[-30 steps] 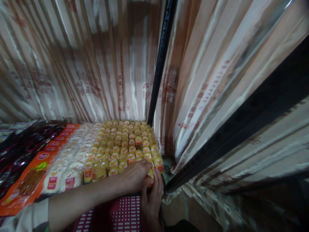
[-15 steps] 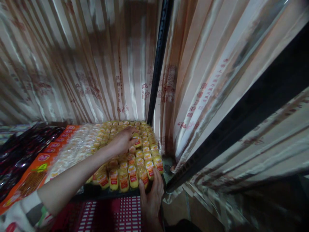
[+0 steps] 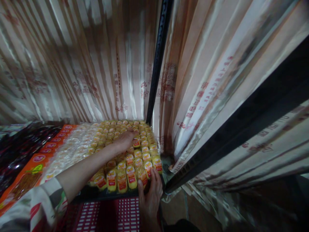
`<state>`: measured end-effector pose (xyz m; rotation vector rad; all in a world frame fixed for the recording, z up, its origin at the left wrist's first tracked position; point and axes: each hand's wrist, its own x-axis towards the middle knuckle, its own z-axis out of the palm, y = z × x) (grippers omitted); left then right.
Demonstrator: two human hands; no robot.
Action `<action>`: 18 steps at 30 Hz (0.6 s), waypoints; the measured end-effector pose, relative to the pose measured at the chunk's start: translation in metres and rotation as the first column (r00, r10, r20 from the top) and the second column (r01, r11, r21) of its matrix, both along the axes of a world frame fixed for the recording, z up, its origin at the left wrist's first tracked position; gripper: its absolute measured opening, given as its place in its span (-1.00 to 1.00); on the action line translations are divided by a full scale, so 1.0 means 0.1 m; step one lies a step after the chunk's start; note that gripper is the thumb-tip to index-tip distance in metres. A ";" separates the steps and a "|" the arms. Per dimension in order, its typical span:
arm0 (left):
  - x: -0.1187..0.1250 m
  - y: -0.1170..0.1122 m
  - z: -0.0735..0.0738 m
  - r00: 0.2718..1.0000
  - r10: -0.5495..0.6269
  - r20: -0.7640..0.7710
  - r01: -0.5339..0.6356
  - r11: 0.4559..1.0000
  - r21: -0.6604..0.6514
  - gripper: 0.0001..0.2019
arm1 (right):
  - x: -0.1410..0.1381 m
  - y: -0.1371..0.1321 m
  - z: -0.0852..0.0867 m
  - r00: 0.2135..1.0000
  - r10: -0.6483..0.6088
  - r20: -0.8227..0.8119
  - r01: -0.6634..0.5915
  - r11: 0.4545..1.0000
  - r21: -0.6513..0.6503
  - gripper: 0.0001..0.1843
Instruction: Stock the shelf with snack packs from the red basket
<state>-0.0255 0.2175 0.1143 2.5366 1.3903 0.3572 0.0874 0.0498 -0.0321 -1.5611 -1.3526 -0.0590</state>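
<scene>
Small yellow wrapped snack packets with red and white labels stand in tight rows on a dark tray. My left hand reaches across the rows from the left. Its fingers close on a yellow packet toward the back right; part of the grip is hidden by the hand. At the front right corner my right hand touches the front packets, thumb and fingers apart. The fingertips lie on one packet, and the thumb rests beside another.
Left of the packets are clear-wrapped pale packs, orange packs and dark shiny packs. Below is a red slatted crate. A black post and a slanting black bar stand before printed curtains.
The view has shifted slightly, and my left forearm and sleeve reach further into it. My left hand stays at the same packet; my right hand remains at the front corner.
</scene>
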 end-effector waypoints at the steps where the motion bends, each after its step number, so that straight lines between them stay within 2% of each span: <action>1: 0.02 0.00 0.00 1.000 -0.006 -0.023 0.005 1.000 -0.012 -0.71 | 0.00 0.00 0.00 1.000 0.000 -0.002 0.000 1.000 0.000 -0.42; 9: 0.15 -0.09 -0.11 0.984 0.019 -0.179 -0.023 0.999 -0.024 -0.79 | 0.00 0.00 -0.01 1.000 -0.013 0.021 0.013 1.000 0.003 -0.43; 13: 0.20 -0.16 -0.12 0.972 0.031 -0.234 -0.037 0.999 -0.025 -0.75 | 0.00 0.00 0.00 0.999 -0.022 0.025 0.022 1.000 0.007 -0.43; 15: 0.19 -0.18 -0.11 0.972 0.049 -0.231 -0.052 0.999 -0.009 -0.68 | 0.00 0.00 0.00 1.000 -0.021 0.021 0.021 1.000 -0.006 -0.44; 18: 0.14 -0.20 -0.09 0.987 0.095 -0.127 -0.086 0.994 0.075 -0.65 | 0.00 -0.01 0.01 1.000 -0.019 0.007 0.019 1.000 -0.012 -0.45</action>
